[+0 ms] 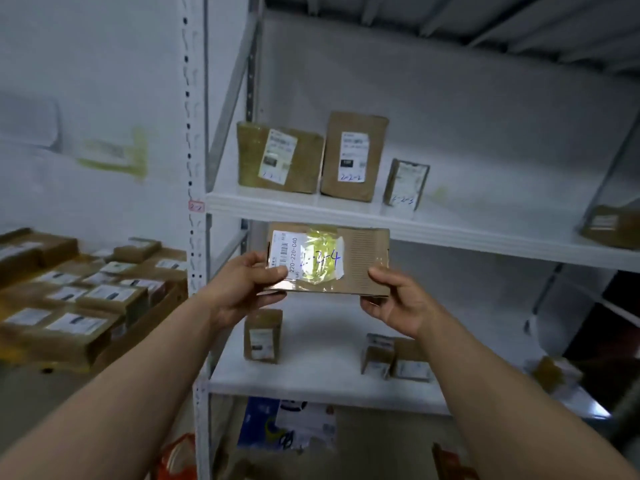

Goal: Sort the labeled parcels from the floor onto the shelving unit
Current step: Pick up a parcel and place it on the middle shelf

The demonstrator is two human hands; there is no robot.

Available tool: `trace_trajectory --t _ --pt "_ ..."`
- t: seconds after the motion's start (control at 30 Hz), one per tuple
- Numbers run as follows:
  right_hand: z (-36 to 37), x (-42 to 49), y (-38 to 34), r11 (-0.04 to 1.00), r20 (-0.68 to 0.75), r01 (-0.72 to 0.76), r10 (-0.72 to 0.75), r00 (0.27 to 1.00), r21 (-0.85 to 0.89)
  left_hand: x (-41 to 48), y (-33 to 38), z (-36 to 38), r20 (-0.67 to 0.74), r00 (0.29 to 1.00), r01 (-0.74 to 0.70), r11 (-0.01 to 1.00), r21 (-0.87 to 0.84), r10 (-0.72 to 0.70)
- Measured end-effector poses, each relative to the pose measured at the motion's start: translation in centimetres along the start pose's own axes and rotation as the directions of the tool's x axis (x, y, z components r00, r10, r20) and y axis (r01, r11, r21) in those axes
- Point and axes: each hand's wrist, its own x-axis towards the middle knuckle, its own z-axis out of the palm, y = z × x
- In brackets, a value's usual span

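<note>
1. the parcel (329,259), a flat brown carton, is up in the air in front of the shelving unit (199,133), just below the lip of the upper shelf (450,233). its label faces the person. the blue handwriting on it ends in "-4", and glare hides the middle.
2. the left hand (249,285) is clamped on the parcel's left end, thumb across the label. the right hand (394,299) grips the lower right corner.
3. on the upper shelf three boxes stand upright in a row: the wide box (278,157), the tall box (353,157) marked "2-2-2", and the small box (405,185). bare board shows to the right of the small one.
4. to me this looks like the label check just before placing. the next move would be to lift the parcel over the lip and stand it just beside the small box, label outward, without knocking it.
5. below, the lower shelf (311,382) holds a few small cartons. off to the left the floor pile (86,296) is large, so i'd say plenty remains.
</note>
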Motion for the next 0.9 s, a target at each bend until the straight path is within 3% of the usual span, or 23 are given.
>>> trace_trajectory --t 0.3,0.7,0.9 --pt "-3.5 1.2 -8.3 0.963 -0.134 0.266 -0.27 0.953 -0.047 7.7 3.9 8.5 -0.08 0.991 -0.098 0.984 0.147 0.11" --pt "-18.4 7.4 -20.9 0.909 -0.294 0.383 -0.415 0.861 -0.161 23.0 3.9 24.7 -0.03 0.919 -0.344 0.836 0.428 0.393" --pt "-27.5 11.2 -26.6 0.886 -0.376 0.35 -0.449 0.81 -0.304 31.7 1.3 33.4 -0.03 0.895 -0.34 0.724 0.6 0.445"
